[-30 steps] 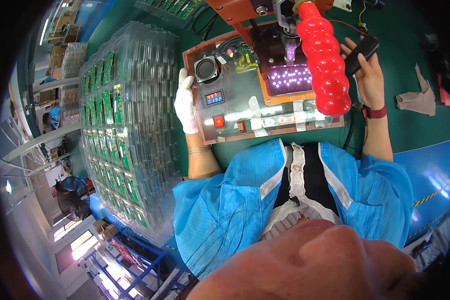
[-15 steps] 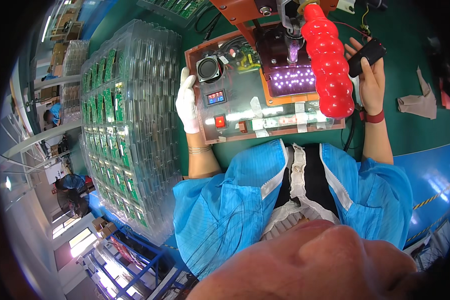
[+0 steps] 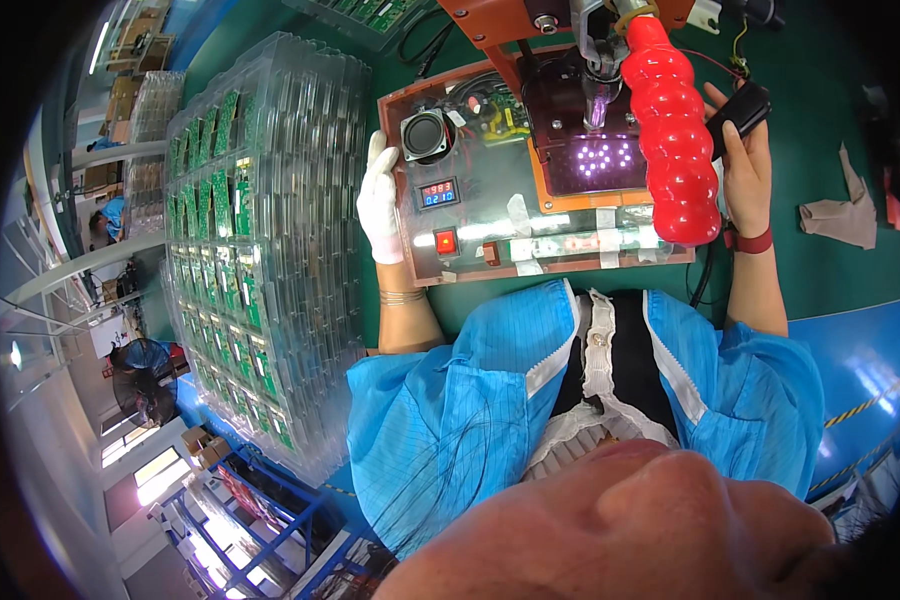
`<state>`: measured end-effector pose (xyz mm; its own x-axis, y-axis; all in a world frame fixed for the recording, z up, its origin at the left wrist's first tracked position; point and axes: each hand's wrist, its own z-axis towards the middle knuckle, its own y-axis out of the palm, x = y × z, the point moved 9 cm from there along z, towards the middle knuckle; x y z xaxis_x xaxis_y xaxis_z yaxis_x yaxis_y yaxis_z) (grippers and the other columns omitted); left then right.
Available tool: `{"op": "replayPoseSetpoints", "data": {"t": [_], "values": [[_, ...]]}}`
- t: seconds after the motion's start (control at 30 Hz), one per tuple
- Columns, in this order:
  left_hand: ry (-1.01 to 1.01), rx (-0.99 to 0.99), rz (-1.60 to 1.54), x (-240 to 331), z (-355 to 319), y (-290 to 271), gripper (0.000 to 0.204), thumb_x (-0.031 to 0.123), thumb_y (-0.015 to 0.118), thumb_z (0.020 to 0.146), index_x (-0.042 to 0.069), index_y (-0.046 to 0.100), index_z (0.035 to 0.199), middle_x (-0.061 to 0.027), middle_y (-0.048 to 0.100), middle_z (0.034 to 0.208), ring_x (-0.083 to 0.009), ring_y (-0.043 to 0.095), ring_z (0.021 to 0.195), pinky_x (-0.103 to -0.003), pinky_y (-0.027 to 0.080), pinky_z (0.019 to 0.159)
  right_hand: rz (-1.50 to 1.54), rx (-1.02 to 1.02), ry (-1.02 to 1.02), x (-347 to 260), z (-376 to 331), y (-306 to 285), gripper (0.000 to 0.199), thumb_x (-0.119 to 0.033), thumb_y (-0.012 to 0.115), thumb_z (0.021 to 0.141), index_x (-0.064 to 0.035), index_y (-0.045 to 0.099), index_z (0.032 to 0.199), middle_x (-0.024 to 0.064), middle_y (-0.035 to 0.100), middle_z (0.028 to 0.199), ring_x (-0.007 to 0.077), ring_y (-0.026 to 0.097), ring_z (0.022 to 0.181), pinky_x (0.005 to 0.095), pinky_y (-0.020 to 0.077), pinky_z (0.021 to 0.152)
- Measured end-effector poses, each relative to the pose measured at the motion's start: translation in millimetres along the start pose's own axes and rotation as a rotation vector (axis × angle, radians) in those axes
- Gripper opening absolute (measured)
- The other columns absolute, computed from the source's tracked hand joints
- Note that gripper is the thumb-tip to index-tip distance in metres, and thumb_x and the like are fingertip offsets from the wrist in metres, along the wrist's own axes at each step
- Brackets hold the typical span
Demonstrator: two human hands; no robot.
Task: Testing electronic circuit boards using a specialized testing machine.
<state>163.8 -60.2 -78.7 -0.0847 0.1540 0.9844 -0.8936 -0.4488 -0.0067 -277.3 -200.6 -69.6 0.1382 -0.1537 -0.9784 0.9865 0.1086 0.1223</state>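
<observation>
My left hand (image 3: 379, 205), in a white glove, rests against the left side of a clear-topped test box (image 3: 470, 240) with its fingers stretched out. My bare right hand (image 3: 746, 175) is closed round a small black handheld device (image 3: 740, 118), just right of the box. Between the hands, a thick red ribbed handle (image 3: 674, 140) hangs down from the clamp above the box. Behind it a dark press plate (image 3: 570, 125) lies over an orange base, with purple-white dots lit on it. The box also carries a round speaker (image 3: 425, 135), a small digital display (image 3: 437, 193) and a lit red switch (image 3: 445, 241).
Tall stacked clear trays (image 3: 300, 230) of green circuit boards stand close to my left. Another tray (image 3: 370, 15) lies at the back. A beige cloth piece (image 3: 840, 215) is on the green mat at the right. Black cables run behind and right of the box.
The lit dots on the plate form a different, smaller pattern, and the display reading differs. The whole view has shifted slightly. Both hands keep nearly the same places.
</observation>
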Motion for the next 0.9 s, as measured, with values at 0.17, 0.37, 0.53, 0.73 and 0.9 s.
{"op": "replayPoseSetpoints", "data": {"t": [0.17, 0.37, 0.53, 0.73, 0.9], "values": [[-0.015, 0.015, -0.013, 0, 0, 0, 0.035, 0.019, 0.052, 0.102, -0.002, 0.064, 0.127, -0.0171, 0.045, 0.153, -0.0256, 0.041, 0.142, -0.033, 0.031, 0.117, 0.001, -0.001, 0.002, 1, -1, 0, 0.048, -0.004, 0.041, 0.104, -0.0003, 0.029, 0.150, 0.0222, 0.053, 0.140, 0.0317, 0.059, 0.123, 0.0379, 0.0483, 0.104], [0.032, 0.044, 0.193, 29, -7, -3, 0.030, 0.012, 0.057, 0.095, 0.000, 0.068, 0.120, -0.0151, 0.058, 0.140, -0.0274, 0.051, 0.132, -0.035, 0.036, 0.113, 0.024, -0.003, -0.014, 0, -1, -1, 0.047, -0.005, 0.041, 0.104, -0.0005, 0.031, 0.149, 0.0219, 0.054, 0.139, 0.0312, 0.059, 0.123, 0.0377, 0.0483, 0.104], [0.385, -0.192, 0.532, 111, -32, 46, 0.030, 0.009, 0.065, 0.083, 0.002, 0.070, 0.111, -0.0115, 0.067, 0.122, -0.0298, 0.060, 0.118, -0.039, 0.042, 0.107, -0.002, -0.017, -0.036, 2, 0, -8, 0.047, -0.007, 0.040, 0.105, -0.0022, 0.030, 0.150, 0.0215, 0.052, 0.142, 0.0304, 0.058, 0.125, 0.0374, 0.0478, 0.106], [0.691, -0.644, 0.753, 140, -85, 128, 0.030, 0.012, 0.074, 0.071, 0.005, 0.071, 0.100, -0.0075, 0.070, 0.107, -0.0335, 0.062, 0.110, -0.047, 0.044, 0.103, 0.006, -0.027, -0.051, -6, 0, 2, 0.045, -0.007, 0.041, 0.105, -0.0023, 0.032, 0.149, 0.0205, 0.054, 0.140, 0.0304, 0.059, 0.124, 0.0380, 0.0477, 0.106], [0.726, -0.569, 0.638, 125, -94, 140, 0.031, 0.013, 0.076, 0.070, 0.007, 0.070, 0.100, -0.0064, 0.069, 0.110, -0.0325, 0.060, 0.114, -0.048, 0.042, 0.105, 0.011, -0.024, -0.035, -4, 0, 3, 0.048, -0.008, 0.040, 0.105, -0.0025, 0.029, 0.151, 0.0216, 0.052, 0.142, 0.0300, 0.058, 0.125, 0.0379, 0.0463, 0.107]]}}
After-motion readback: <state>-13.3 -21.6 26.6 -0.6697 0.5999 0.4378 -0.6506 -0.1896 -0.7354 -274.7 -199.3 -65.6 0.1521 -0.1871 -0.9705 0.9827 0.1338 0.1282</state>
